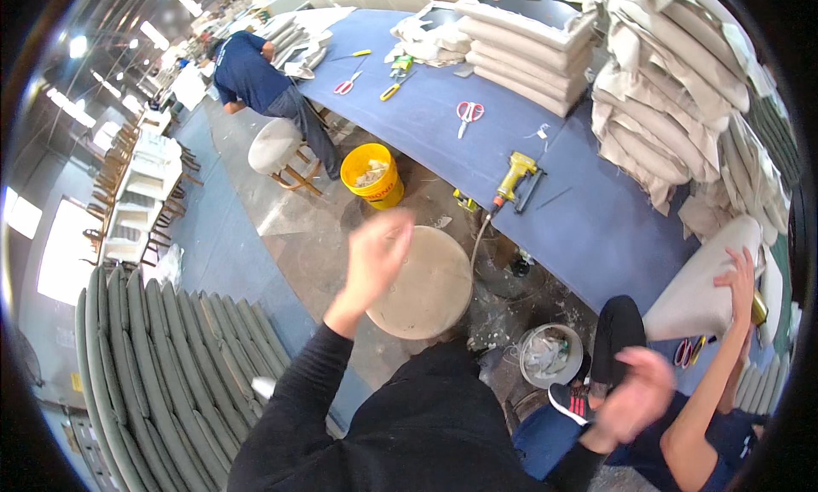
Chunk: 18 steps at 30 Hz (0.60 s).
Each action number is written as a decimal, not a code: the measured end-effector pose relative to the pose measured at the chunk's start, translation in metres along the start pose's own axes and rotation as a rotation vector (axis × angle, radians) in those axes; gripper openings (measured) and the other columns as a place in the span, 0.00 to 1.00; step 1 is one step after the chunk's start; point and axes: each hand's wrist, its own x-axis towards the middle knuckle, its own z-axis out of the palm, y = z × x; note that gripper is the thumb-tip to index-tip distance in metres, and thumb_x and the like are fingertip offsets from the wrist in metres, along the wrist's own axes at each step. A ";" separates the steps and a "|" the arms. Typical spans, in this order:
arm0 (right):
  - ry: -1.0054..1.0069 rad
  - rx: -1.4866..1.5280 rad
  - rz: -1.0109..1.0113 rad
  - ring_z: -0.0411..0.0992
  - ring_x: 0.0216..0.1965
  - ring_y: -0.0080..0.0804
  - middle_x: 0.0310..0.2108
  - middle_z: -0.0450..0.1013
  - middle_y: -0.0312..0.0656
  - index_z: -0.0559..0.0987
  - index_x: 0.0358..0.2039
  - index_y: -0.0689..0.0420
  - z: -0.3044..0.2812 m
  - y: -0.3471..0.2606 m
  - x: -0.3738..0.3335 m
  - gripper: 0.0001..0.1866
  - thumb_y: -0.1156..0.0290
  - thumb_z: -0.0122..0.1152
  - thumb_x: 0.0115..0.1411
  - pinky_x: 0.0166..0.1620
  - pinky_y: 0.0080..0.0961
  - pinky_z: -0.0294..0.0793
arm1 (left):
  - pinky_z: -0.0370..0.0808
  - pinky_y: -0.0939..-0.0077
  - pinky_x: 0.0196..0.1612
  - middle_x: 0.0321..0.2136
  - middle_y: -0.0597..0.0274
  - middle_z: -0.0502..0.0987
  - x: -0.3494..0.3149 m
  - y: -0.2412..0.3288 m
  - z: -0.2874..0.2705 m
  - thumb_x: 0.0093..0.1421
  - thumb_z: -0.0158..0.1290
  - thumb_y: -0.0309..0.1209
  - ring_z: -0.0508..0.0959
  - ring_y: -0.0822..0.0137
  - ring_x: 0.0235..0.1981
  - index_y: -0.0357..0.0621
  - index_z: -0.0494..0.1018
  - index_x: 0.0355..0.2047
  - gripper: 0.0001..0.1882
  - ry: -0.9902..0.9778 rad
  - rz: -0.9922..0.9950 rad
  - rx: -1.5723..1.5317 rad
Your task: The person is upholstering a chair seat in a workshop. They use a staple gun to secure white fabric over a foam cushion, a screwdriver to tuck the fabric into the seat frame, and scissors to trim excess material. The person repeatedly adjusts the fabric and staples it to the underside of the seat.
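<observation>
My left hand (pixel 379 258) is raised above a round beige stool seat (pixel 430 292). It is blurred, its fingers stretched out, with nothing seen in it. Off to the lower right, my right hand (pixel 635 398) is also smeared by motion; its fingers look loosely apart and hold nothing visible. It hangs near a co-worker's dark-clad leg and sneaker (pixel 569 404). On the blue table (pixel 562 228) ahead lie a yellow staple gun (pixel 516 175) with a hose and red-handled scissors (pixel 469 113).
A yellow bucket (pixel 372 175) and a white bucket (pixel 550 356) hold scraps. Grey-green cushions (pixel 170 356) stack at left, beige upholstered pieces (pixel 528 57) at the back. A seated co-worker handles a beige panel (pixel 707 279) at right; another person (pixel 251 74) leans over at far left.
</observation>
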 end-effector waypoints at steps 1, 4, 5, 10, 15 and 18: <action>-0.192 -0.217 0.343 0.79 0.47 0.34 0.44 0.80 0.42 0.80 0.53 0.63 0.007 0.021 -0.021 0.17 0.62 0.57 0.75 0.52 0.35 0.79 | 0.83 0.54 0.44 0.40 0.48 0.87 -0.059 -0.073 0.031 0.69 0.58 0.33 0.87 0.47 0.40 0.40 0.84 0.46 0.11 -0.204 -0.062 0.274; -0.332 -0.409 0.760 0.83 0.42 0.42 0.40 0.85 0.49 0.83 0.50 0.64 0.007 0.178 -0.262 0.14 0.71 0.63 0.68 0.50 0.38 0.81 | 0.83 0.40 0.45 0.35 0.46 0.85 -0.240 -0.169 0.021 0.67 0.55 0.39 0.86 0.40 0.41 0.47 0.83 0.41 0.12 -0.847 -0.347 0.510; -0.461 -0.596 0.907 0.84 0.42 0.42 0.38 0.85 0.50 0.83 0.50 0.64 0.008 0.196 -0.326 0.13 0.70 0.63 0.69 0.50 0.37 0.81 | 0.83 0.40 0.47 0.37 0.44 0.86 -0.276 -0.171 0.007 0.67 0.54 0.41 0.86 0.37 0.43 0.48 0.84 0.43 0.14 -0.996 -0.440 0.478; -0.646 -0.394 1.133 0.83 0.42 0.49 0.39 0.85 0.50 0.87 0.41 0.60 -0.024 0.255 -0.522 0.14 0.61 0.67 0.65 0.46 0.42 0.81 | 0.81 0.46 0.57 0.49 0.47 0.87 -0.425 -0.221 -0.084 0.69 0.50 0.40 0.84 0.39 0.53 0.60 0.84 0.56 0.19 -1.373 -0.812 0.284; -1.648 -0.275 -0.246 0.83 0.41 0.44 0.38 0.85 0.46 0.89 0.33 0.50 -0.033 0.339 -0.503 0.20 0.45 0.69 0.57 0.42 0.47 0.80 | 0.82 0.53 0.57 0.51 0.48 0.87 -0.433 -0.251 -0.125 0.69 0.57 0.41 0.85 0.45 0.54 0.53 0.80 0.61 0.22 -0.758 -0.940 -0.089; -1.217 -0.860 0.655 0.84 0.42 0.47 0.40 0.85 0.50 0.89 0.38 0.53 0.101 0.322 -0.448 0.21 0.49 0.64 0.61 0.46 0.46 0.80 | 0.81 0.58 0.58 0.52 0.49 0.86 -0.420 -0.266 -0.179 0.68 0.61 0.39 0.87 0.50 0.52 0.47 0.80 0.60 0.22 -0.510 -0.926 -0.150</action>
